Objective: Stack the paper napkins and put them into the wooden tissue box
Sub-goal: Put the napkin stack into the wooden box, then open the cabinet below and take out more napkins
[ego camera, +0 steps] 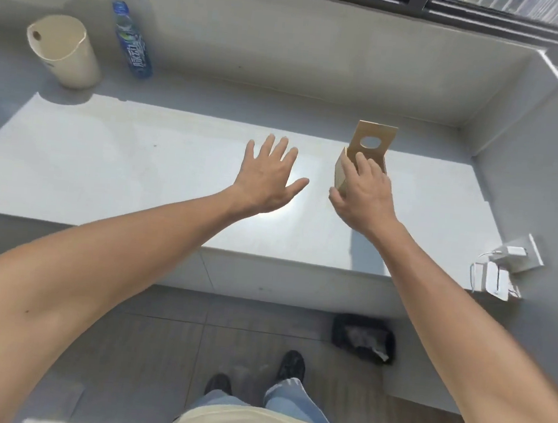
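The wooden tissue box (341,174) stands on the grey counter (122,170), right of centre. Its lid (373,143), with a round hole, is raised upright. My right hand (363,191) grips the box from the near side, fingers over its top edge and thumb at its lower left corner. My left hand (269,173) hovers flat just left of the box, fingers spread, holding nothing. No paper napkins show anywhere; the inside of the box is hidden by my right hand.
A cream cylindrical bin (65,51) and a blue-labelled plastic bottle (132,41) stand at the back left. White chargers and a wall socket (509,265) are at the right. A dark bag (362,336) lies on the floor below the counter edge.
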